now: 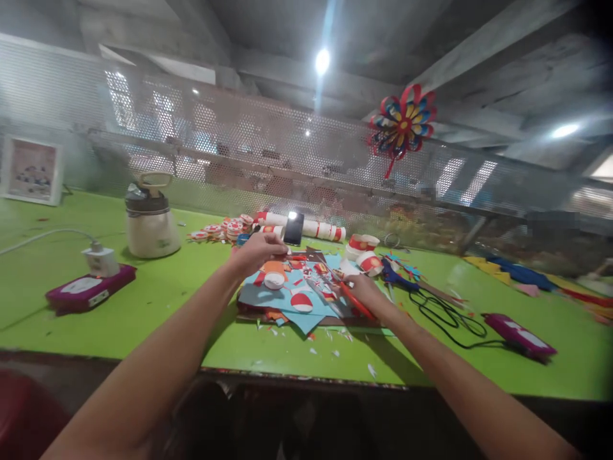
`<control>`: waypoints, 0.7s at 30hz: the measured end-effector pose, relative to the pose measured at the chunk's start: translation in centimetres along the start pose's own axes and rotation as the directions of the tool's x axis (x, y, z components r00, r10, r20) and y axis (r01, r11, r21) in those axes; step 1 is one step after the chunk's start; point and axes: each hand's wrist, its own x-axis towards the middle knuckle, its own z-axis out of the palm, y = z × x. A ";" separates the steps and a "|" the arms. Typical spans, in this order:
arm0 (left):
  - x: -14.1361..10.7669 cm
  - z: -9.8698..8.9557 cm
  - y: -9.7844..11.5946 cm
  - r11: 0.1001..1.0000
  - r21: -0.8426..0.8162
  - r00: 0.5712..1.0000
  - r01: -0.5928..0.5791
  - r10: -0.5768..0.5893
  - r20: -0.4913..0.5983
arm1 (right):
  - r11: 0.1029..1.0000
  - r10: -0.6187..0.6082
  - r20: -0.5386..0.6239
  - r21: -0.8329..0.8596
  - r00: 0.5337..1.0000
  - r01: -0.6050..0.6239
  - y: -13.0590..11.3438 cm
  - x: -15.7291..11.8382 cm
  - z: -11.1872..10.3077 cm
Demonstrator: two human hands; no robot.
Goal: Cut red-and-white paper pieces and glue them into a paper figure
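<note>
My left hand (262, 249) reaches over the back left of a pile of light blue paper (258, 296), its fingers pinched together just in front of a dark phone (294, 229). What is between the fingertips, if anything, is too small to tell. On the pile's right side my right hand (363, 289) has its fingers closed near a small pale piece; its grip is unclear. Red-orange scissor handles (357, 303) show just below this hand. Cut scraps, a red-and-white paper disc (301, 301) and an orange-and-white piece (274, 280) lie on the pile.
Red-and-white paper rings (363, 243) and a long patterned roll (325, 230) stand behind. A spray bottle (151, 220) and a purple power strip (90, 289) are left. Another purple strip (520, 335) with black cable (445, 316) is right. A pinwheel (403, 124) hangs above.
</note>
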 end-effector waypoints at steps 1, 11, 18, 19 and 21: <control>0.1 -0.1 -0.1 1.000 0.009 1.000 0.014 -0.014 0.004 | 1.000 0.002 0.010 -0.015 1.000 -0.001 0.0 -0.1 0.0; 0.6 -0.5 -1.0 0.996 0.073 0.998 0.043 -0.040 -0.044 | 0.988 -0.057 -0.002 -0.145 0.998 0.056 -0.4 -0.4 0.2; 0.8 -1.1 -1.3 0.994 0.101 0.996 0.038 -0.029 -0.086 | 0.982 -0.100 0.056 -0.153 0.993 0.107 1.4 0.7 0.6; 0.9 -1.1 -1.4 0.994 0.105 0.996 0.037 -0.027 -0.091 | 0.982 -0.112 0.072 -0.145 0.991 0.122 1.6 0.8 0.5; 1.0 -1.0 -1.6 0.993 0.112 0.995 0.040 -0.029 -0.096 | 0.980 -0.137 0.115 -0.127 0.984 0.151 1.9 1.1 0.3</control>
